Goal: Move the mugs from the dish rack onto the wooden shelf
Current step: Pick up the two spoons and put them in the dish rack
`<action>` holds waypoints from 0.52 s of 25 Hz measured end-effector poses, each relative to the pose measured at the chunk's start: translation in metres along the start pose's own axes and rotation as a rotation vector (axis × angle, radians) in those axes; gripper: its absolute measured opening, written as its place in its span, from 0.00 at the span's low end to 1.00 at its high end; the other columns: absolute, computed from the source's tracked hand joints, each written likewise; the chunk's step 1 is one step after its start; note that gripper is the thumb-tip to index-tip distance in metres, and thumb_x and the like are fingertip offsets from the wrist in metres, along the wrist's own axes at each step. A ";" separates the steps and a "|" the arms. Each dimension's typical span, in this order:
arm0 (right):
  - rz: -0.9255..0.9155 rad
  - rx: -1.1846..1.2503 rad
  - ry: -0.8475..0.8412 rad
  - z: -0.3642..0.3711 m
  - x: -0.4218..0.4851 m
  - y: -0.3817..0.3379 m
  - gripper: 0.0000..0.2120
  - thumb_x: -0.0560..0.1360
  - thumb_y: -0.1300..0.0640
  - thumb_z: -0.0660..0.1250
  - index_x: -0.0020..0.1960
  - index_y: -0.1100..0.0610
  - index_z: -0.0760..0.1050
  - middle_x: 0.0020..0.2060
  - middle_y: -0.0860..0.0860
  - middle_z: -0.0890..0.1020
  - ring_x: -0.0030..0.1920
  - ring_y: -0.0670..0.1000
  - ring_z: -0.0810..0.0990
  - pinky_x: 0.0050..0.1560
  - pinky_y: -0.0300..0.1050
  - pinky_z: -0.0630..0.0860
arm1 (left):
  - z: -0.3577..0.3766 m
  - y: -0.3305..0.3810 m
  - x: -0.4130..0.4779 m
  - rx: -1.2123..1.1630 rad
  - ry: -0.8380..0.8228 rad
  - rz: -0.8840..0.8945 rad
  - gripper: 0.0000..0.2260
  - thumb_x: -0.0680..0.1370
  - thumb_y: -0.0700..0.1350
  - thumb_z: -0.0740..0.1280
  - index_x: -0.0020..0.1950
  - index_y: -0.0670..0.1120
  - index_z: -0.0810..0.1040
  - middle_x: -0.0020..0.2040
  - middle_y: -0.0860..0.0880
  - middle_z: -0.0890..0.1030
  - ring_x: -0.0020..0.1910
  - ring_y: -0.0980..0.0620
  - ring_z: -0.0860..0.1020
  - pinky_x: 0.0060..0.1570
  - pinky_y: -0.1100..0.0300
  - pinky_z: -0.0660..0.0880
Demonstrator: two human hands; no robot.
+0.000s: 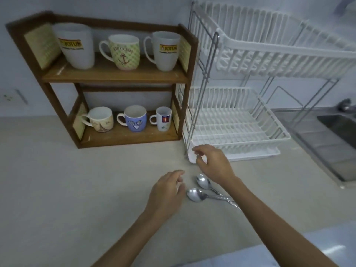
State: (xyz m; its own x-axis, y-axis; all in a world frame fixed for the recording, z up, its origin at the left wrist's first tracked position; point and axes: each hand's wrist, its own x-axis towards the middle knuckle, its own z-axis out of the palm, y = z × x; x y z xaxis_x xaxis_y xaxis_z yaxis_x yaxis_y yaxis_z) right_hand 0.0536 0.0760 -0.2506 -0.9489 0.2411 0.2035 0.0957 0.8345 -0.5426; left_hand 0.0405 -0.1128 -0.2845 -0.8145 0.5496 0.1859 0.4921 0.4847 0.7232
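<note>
We see six mugs on the wooden shelf (115, 76): two white mugs (77, 45) flank a green mug (124, 52) on top, and a beige mug (100, 119), a blue mug (134, 118) and a small mug (163, 118) stand below. To its right the dish rack (240, 120) holds nothing. Nearer, our left hand (165, 193) and right hand (213, 164) hover loosely spread and holding nothing above the table (57, 180), beside two spoons (202, 189).
</note>
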 end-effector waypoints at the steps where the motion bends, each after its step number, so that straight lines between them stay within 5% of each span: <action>1: 0.092 -0.009 -0.086 -0.002 -0.008 0.020 0.12 0.73 0.59 0.65 0.55 0.55 0.80 0.49 0.52 0.83 0.49 0.52 0.81 0.51 0.50 0.78 | 0.026 0.009 -0.011 -0.003 -0.048 -0.001 0.18 0.76 0.42 0.65 0.66 0.46 0.75 0.54 0.47 0.80 0.54 0.47 0.78 0.56 0.55 0.74; 4: 0.308 -0.118 -0.345 -0.005 -0.033 0.071 0.04 0.68 0.49 0.67 0.43 0.45 0.79 0.44 0.46 0.83 0.46 0.50 0.80 0.49 0.46 0.78 | 0.092 0.032 -0.034 0.142 -0.168 0.018 0.23 0.76 0.44 0.60 0.72 0.48 0.68 0.62 0.47 0.76 0.61 0.47 0.74 0.61 0.56 0.71; 7: 0.319 -0.192 -0.405 0.001 -0.045 0.099 0.06 0.65 0.45 0.67 0.39 0.46 0.77 0.42 0.44 0.81 0.43 0.49 0.77 0.43 0.43 0.74 | 0.123 0.045 -0.034 0.369 -0.177 -0.072 0.24 0.76 0.48 0.61 0.73 0.51 0.67 0.59 0.45 0.77 0.57 0.44 0.75 0.54 0.55 0.73; 10: 0.266 -0.205 -0.415 0.001 -0.045 0.103 0.06 0.66 0.46 0.67 0.38 0.48 0.77 0.41 0.45 0.79 0.42 0.49 0.75 0.40 0.41 0.70 | 0.136 0.053 -0.037 0.551 -0.078 -0.039 0.20 0.64 0.47 0.75 0.56 0.49 0.83 0.40 0.47 0.82 0.38 0.47 0.81 0.34 0.60 0.78; 13: 0.217 -0.200 -0.428 0.002 -0.043 0.105 0.07 0.66 0.46 0.68 0.37 0.49 0.77 0.38 0.44 0.78 0.43 0.50 0.78 0.39 0.41 0.70 | 0.137 0.051 -0.040 0.573 0.021 -0.041 0.11 0.63 0.45 0.76 0.45 0.48 0.84 0.35 0.47 0.80 0.32 0.46 0.79 0.31 0.59 0.77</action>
State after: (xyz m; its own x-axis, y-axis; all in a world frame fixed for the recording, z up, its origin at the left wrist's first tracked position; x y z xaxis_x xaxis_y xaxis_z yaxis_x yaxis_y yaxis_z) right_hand 0.1037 0.1517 -0.3181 -0.9349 0.2299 -0.2705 0.3198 0.8762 -0.3606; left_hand 0.1400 -0.0168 -0.3467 -0.8394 0.5118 0.1831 0.5433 0.7998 0.2552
